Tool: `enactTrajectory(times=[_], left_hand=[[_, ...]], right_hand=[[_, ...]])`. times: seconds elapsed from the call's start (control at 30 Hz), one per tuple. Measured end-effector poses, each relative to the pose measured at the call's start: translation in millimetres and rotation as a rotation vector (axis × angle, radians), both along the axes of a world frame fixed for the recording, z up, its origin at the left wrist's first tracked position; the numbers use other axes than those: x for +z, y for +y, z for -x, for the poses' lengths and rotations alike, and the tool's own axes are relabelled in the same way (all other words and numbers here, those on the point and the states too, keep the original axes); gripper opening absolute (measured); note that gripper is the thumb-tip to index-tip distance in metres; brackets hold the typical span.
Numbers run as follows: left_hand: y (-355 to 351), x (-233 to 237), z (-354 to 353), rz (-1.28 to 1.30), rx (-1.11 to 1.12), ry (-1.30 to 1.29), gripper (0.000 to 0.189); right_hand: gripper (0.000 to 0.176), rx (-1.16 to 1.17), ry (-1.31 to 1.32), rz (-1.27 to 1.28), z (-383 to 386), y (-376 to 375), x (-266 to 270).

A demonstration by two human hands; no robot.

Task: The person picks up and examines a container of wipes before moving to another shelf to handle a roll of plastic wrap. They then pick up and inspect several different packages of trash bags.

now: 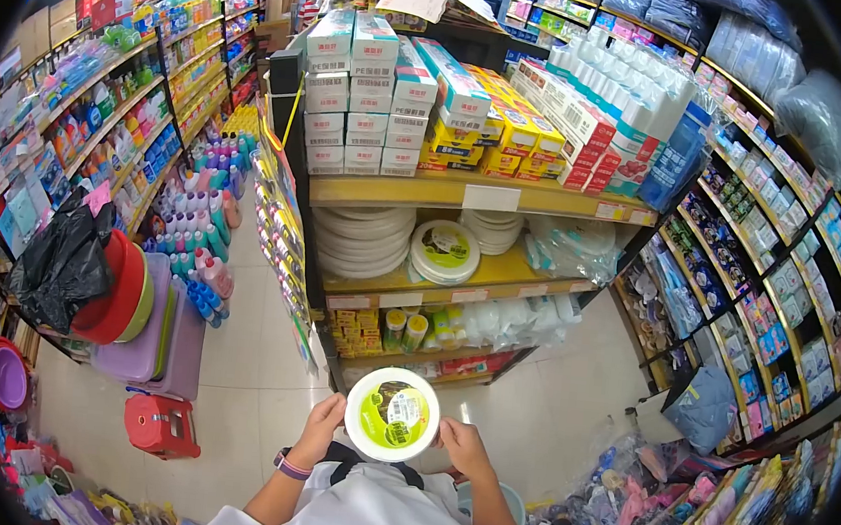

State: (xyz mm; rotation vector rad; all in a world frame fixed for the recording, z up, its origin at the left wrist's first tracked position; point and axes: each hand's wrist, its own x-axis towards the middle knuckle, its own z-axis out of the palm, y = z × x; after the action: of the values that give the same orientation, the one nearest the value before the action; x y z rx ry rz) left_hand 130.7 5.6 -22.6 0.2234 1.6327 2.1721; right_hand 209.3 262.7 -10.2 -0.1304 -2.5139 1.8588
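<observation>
In front of my body I hold a round white pack of disposable plates [363, 428] with a green label, its face turned up toward me. My left hand [322, 424] grips the rim on the left, a band around its wrist. On the opposite side my right hand [464, 448] closes on the other rim. Fingers under the pack are partly hidden. A similar pack with a green label [445, 249] lies on the middle shelf ahead, between stacks of white plates [362, 242] and smaller white stacks [492, 234].
Boxes of wrap [328, 89] fill the upper shelf [546, 198] of the rack ahead. On the left floor are a red stool [161, 426], basins [110, 285] and rows of bottles [207, 214]. Packed shelves [751, 261] and bagged goods [611, 489] stand to the right.
</observation>
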Motion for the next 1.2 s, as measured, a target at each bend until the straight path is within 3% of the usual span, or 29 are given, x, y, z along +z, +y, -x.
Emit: enactTrajectory(times=[0.2,0.37,1.2], left_hand=[[10,-1,3,-0.012,0.011,-0.013,0.025],[15,-6,12,0.029,0.022,-0.007,0.027],[39,-4,51,0.159,-0.050,0.083,0.031]], right_hand=[[0.028,0.017,-0.013,-0.020,3,5,4],[0.029,0.008,-0.044,0.138,8,12,0],[0.026,-0.012,-0.025,0.144,44,40,-18]])
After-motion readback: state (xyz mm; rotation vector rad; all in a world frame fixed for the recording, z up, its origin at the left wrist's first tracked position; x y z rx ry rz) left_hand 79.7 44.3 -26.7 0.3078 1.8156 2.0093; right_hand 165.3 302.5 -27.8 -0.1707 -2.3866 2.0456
